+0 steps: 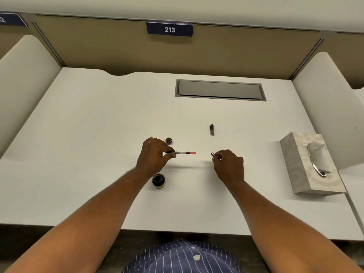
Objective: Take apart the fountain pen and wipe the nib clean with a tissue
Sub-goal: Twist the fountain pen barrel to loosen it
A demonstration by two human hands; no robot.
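My left hand (152,156) pinches the pen's front section with its clear converter (183,152), which points right and ends in a red knob; the nib end is hidden in my fingers. My right hand (228,164) is closed around the dark pen barrel (213,154), only its open end showing. The two parts are held apart above the white desk (98,134). The pen cap (212,130) lies on the desk beyond my hands. A tissue box (303,170) with a tissue sticking out stands at the right.
An open ink bottle (158,180) stands below my left wrist, and its lid (168,141) lies just beyond my left hand. A grey cable hatch (219,90) is set in the desk's far side. Padded dividers rise on both sides.
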